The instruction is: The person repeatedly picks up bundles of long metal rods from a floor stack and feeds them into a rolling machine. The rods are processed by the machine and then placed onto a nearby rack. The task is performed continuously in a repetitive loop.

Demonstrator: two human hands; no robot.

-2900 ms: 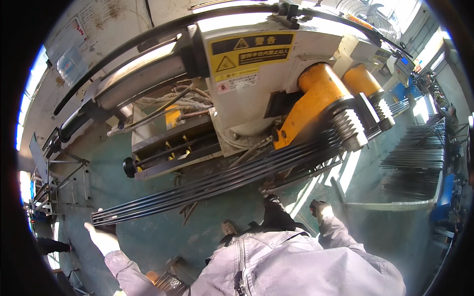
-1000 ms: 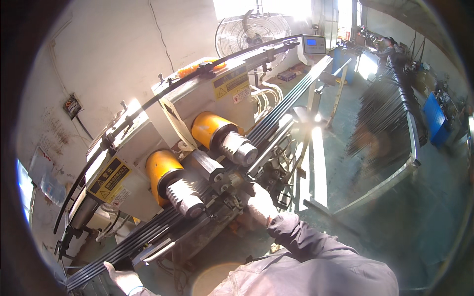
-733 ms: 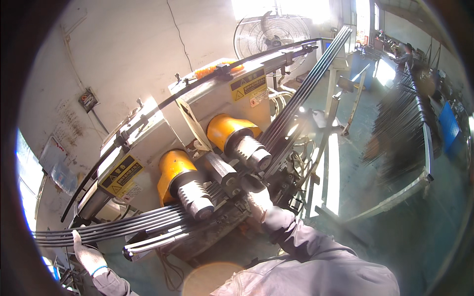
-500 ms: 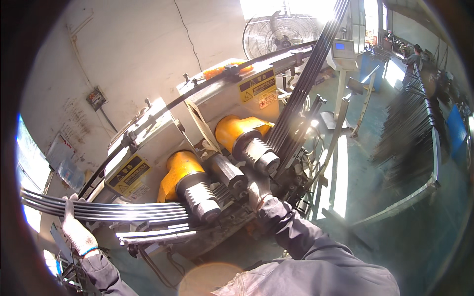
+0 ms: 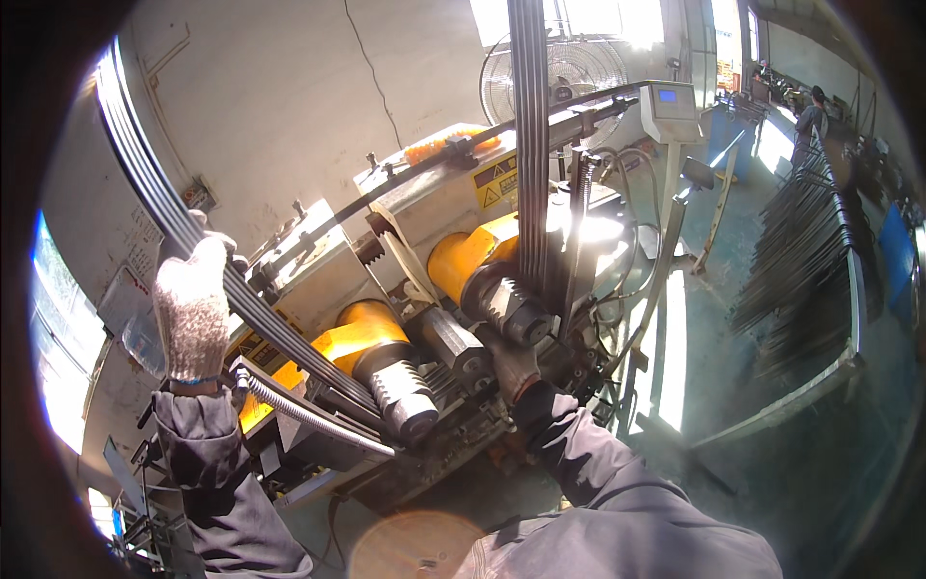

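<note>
My left hand (image 5: 193, 314), in a pale knitted glove, is raised at the left with its fingers closed round a bundle of long dark metal bars (image 5: 130, 140). These bars slant down into the machine beside a grooved steel roller (image 5: 395, 386) under a yellow housing (image 5: 362, 328). My right hand (image 5: 514, 362), also gloved, reaches in under a second grooved roller (image 5: 509, 304); its fingers are hidden in shadow. Between the rollers sits a dark angular steel block (image 5: 451, 347). Right of it, the bars (image 5: 530, 125) stand nearly upright.
A curved rail (image 5: 405, 183) runs behind the machine. Below my left hand a ribbed hose-like arm (image 5: 309, 415) sticks out. A control box (image 5: 667, 111) and a fan (image 5: 559, 77) stand at the back. At the right a rack (image 5: 849, 299) carries many dark bars; a person (image 5: 812, 121) is far off.
My left hand has risen with the left bars, which went from nearly level to steeply slanted. The right-hand bars have swung more upright. My right hand has hardly moved.
</note>
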